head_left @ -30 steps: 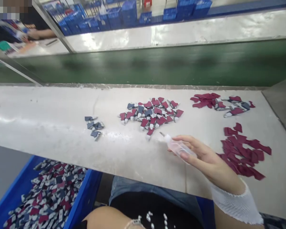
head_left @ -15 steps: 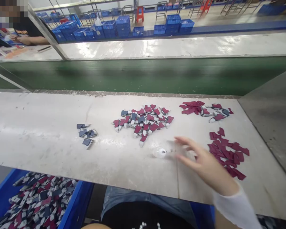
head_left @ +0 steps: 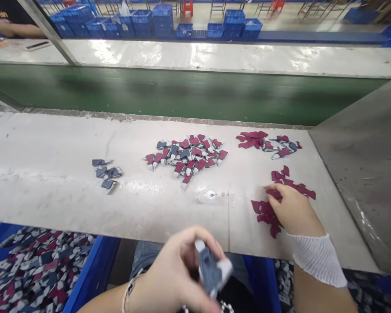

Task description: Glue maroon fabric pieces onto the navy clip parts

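Left hand [head_left: 182, 269] now in view, gripping grey part [head_left: 210, 271]. Right hand [head_left: 295, 208] moved off bottle [head_left: 206, 196], now pinching maroon piece [head_left: 274, 194] over its pile. Bottle lies beyond left hand.

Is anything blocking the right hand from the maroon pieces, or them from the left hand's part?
Nothing visible: the right hand is at the maroon pieces, and nothing stands between them and the blue-gray part in the left hand. The bottle lies left of that path.

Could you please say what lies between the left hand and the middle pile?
A clear bottle lies there on the tabletop, in the head view.
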Action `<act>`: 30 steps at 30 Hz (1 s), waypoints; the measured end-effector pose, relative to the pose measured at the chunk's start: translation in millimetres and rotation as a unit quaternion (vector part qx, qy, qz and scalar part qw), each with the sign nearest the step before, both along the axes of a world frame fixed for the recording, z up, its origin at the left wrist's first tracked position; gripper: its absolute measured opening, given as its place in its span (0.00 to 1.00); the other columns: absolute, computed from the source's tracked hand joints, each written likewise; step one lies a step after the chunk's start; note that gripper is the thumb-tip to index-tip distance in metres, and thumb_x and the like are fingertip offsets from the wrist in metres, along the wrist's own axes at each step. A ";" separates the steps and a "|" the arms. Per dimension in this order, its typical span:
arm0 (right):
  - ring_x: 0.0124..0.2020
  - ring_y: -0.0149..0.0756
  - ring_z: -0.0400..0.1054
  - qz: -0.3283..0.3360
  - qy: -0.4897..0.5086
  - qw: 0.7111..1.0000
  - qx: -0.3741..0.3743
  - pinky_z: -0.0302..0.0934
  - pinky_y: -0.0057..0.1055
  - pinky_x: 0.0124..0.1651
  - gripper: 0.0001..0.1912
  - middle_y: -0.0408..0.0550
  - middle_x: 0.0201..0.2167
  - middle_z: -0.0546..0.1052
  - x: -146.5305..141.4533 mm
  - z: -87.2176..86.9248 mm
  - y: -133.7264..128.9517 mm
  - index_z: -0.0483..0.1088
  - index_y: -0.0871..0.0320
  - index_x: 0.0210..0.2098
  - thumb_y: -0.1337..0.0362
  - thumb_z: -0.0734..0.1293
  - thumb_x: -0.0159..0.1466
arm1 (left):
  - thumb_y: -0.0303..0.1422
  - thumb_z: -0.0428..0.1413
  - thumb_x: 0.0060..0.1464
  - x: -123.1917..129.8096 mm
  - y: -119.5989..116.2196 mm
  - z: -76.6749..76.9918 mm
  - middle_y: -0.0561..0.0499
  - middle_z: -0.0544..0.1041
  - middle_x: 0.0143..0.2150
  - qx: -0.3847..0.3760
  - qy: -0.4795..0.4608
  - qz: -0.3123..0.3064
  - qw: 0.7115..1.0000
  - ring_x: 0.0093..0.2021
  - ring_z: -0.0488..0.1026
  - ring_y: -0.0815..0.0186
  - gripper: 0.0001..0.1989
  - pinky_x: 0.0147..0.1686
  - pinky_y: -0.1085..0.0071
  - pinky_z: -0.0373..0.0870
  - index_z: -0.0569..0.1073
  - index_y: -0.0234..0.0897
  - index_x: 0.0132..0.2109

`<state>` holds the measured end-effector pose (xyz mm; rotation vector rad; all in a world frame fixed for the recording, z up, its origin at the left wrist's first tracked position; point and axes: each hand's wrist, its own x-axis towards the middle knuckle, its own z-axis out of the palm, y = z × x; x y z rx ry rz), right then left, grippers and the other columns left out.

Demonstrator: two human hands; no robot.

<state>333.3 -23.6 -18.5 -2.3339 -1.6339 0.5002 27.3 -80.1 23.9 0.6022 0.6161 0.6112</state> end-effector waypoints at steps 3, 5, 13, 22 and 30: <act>0.43 0.55 0.77 -0.021 0.032 0.999 -0.004 0.69 0.51 0.49 0.18 0.60 0.41 0.82 -3.3 11.8 -3.0 0.75 0.62 0.48 0.62 0.64 0.61 | 0.31 0.74 0.35 -9.2 7.9 -4.6 0.50 0.80 0.34 0.134 0.208 0.071 0.966 0.27 0.77 0.66 0.25 0.29 0.69 0.80 0.76 0.41 0.43; 0.39 0.52 0.78 -0.022 0.071 0.997 -0.013 0.72 0.46 0.43 0.18 0.57 0.39 0.83 -10.7 24.3 -8.9 0.77 0.60 0.45 0.57 0.67 0.61 | 0.31 0.70 0.44 -13.1 9.9 -8.5 0.47 0.80 0.41 0.187 0.260 0.102 0.942 0.32 0.80 0.64 0.18 0.33 0.67 0.82 0.77 0.41 0.43; 0.39 0.47 0.79 0.072 0.345 0.935 -0.048 0.75 0.42 0.43 0.20 0.52 0.37 0.84 -71.4 68.5 -30.6 0.78 0.56 0.48 0.53 0.74 0.59 | 0.26 0.68 0.47 -13.8 11.5 -18.1 0.49 0.79 0.38 0.297 0.288 0.158 0.897 0.39 0.80 0.62 0.11 0.41 0.64 0.82 0.76 0.38 0.38; 0.30 0.36 0.77 0.194 0.381 0.900 -0.085 0.74 0.32 0.33 0.08 0.46 0.33 0.84 -92.0 66.3 -33.0 0.82 0.51 0.39 0.60 0.70 0.65 | 0.26 0.64 0.51 -15.0 10.3 -21.8 0.43 0.80 0.48 0.210 0.264 0.147 0.930 0.48 0.80 0.59 0.10 0.41 0.64 0.84 0.73 0.39 0.40; 0.39 0.38 0.80 0.203 0.457 0.859 -0.105 0.76 0.32 0.42 0.08 0.45 0.38 0.83 -99.9 75.9 -38.4 0.78 0.52 0.44 0.62 0.67 0.69 | 0.26 0.64 0.52 -13.1 7.2 -26.6 0.45 0.77 0.51 0.217 0.277 0.154 0.923 0.49 0.80 0.60 0.11 0.38 0.70 0.83 0.72 0.41 0.41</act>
